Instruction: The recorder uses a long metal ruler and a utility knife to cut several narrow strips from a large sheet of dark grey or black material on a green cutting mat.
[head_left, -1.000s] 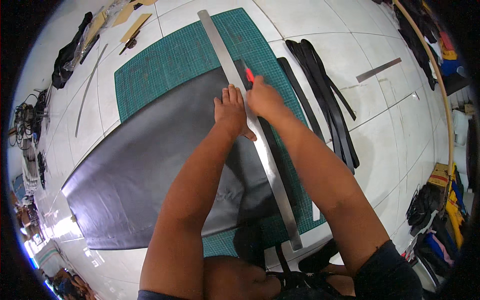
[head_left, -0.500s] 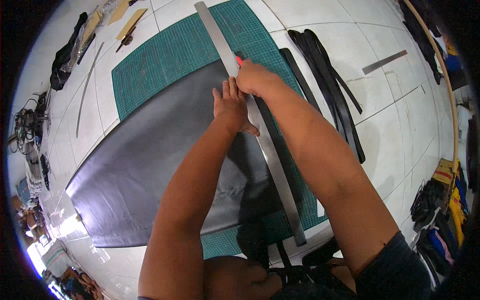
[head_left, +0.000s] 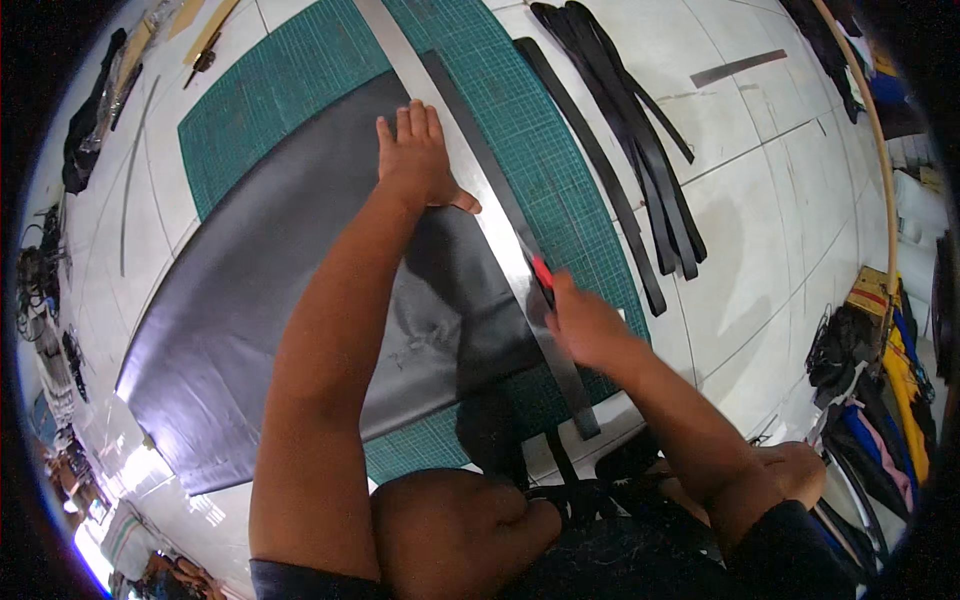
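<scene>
The left hand (head_left: 418, 165), fingers spread, pins a long silver metal ruler (head_left: 484, 207) across a smooth black sheet (head_left: 290, 270). The right hand (head_left: 592, 320) grips a red cutter (head_left: 542, 270) beside the ruler, whose unpinned near end might pivot, misguiding it.

Left fingers (head_left: 418, 122) outstretched, right fingers (head_left: 562, 287) curled.

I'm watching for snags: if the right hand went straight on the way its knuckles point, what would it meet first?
Leading with its red tool, the right hand would probably meet the metal ruler first; depth makes it unclear whether the tool touches its edge.
</scene>
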